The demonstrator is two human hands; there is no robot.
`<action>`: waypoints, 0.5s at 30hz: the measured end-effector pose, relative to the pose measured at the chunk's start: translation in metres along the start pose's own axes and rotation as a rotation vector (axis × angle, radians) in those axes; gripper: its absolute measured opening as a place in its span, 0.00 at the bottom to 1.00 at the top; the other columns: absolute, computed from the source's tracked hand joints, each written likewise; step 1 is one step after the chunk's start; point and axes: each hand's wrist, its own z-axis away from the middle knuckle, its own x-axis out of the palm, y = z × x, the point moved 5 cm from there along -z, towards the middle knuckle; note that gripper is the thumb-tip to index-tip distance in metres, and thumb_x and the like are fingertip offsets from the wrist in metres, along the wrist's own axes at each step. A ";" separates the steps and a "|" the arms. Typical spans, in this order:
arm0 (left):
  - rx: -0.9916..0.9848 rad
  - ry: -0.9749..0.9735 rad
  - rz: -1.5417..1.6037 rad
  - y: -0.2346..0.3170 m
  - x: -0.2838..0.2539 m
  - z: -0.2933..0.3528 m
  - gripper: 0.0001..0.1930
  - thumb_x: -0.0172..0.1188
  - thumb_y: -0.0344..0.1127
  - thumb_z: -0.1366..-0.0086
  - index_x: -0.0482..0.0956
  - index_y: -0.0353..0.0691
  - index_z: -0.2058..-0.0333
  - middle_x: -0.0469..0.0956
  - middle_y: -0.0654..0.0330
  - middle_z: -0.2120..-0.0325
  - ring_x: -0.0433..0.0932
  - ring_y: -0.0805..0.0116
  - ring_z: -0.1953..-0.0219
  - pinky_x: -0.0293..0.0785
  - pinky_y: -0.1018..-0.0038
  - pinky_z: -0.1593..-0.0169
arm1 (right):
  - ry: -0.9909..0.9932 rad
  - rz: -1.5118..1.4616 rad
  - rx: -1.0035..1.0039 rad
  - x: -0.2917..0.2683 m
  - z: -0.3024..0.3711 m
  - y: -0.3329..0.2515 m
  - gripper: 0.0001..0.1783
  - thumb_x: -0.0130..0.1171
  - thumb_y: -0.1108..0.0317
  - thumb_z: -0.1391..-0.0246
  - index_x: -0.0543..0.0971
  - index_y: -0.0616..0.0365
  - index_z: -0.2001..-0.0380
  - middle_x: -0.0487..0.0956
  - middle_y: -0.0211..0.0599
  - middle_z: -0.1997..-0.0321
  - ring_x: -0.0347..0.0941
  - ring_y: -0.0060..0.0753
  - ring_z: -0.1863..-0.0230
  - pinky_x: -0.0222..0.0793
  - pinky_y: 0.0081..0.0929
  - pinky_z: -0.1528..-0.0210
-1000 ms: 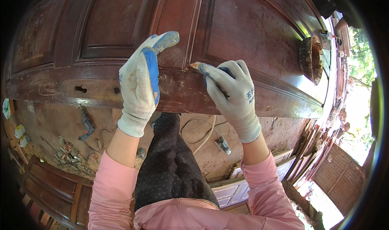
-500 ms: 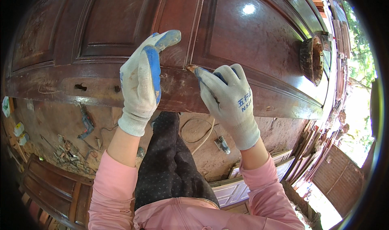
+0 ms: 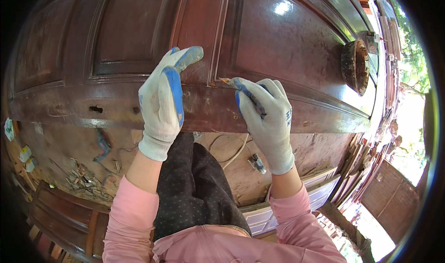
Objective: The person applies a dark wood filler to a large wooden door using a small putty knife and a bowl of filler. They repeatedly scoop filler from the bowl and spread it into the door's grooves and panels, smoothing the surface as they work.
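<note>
Grip of right hand was clamped on a small tan-tipped piece, point directed leftward, just beside the moulding corner of a door, left hand held unclenched.

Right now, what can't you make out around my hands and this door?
Head view: the rest of the small tan piece, hidden by the gloved right hand.
Head view: the part of the door behind the left hand, which covers it.
Head view: the door's far side, cut off by the upper edge.
Head view: single bits in the floor debris, too small.
</note>
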 end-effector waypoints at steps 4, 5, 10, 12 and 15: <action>-0.073 0.013 0.055 -0.009 -0.003 0.007 0.30 0.38 0.49 0.16 0.81 0.27 0.42 0.84 0.46 0.44 0.80 0.51 0.38 0.66 0.57 0.27 | -0.034 -0.012 0.101 -0.004 -0.014 -0.001 0.11 0.66 0.71 0.41 0.88 0.57 0.56 0.80 0.36 0.68 0.72 0.39 0.66 0.72 0.37 0.61; -0.044 -0.025 0.014 -0.006 -0.005 0.005 0.30 0.38 0.49 0.16 0.81 0.27 0.42 0.83 0.46 0.43 0.80 0.50 0.37 0.66 0.57 0.27 | -0.039 0.004 0.117 -0.005 -0.018 -0.003 0.10 0.66 0.70 0.41 0.88 0.57 0.57 0.81 0.37 0.69 0.73 0.40 0.66 0.73 0.37 0.61; -0.054 -0.085 -0.043 -0.002 -0.004 0.003 0.33 0.36 0.51 0.17 0.78 0.26 0.41 0.83 0.46 0.43 0.76 0.44 0.34 0.64 0.53 0.26 | -0.100 0.036 0.248 -0.021 -0.038 -0.011 0.08 0.65 0.69 0.42 0.87 0.58 0.60 0.82 0.39 0.68 0.76 0.43 0.66 0.75 0.38 0.60; -0.034 -0.107 0.017 -0.005 -0.003 0.000 0.34 0.36 0.52 0.17 0.77 0.24 0.41 0.83 0.44 0.44 0.76 0.44 0.34 0.63 0.53 0.26 | -0.136 0.034 0.302 -0.023 -0.043 -0.011 0.08 0.64 0.70 0.42 0.87 0.59 0.61 0.82 0.39 0.68 0.76 0.43 0.66 0.74 0.37 0.60; -0.071 -0.108 0.135 -0.014 -0.007 0.006 0.34 0.39 0.53 0.18 0.69 0.22 0.34 0.76 0.40 0.37 0.72 0.46 0.31 0.61 0.52 0.24 | -0.157 0.014 0.448 -0.028 -0.043 -0.010 0.09 0.64 0.71 0.43 0.87 0.60 0.60 0.81 0.39 0.68 0.76 0.42 0.66 0.74 0.36 0.60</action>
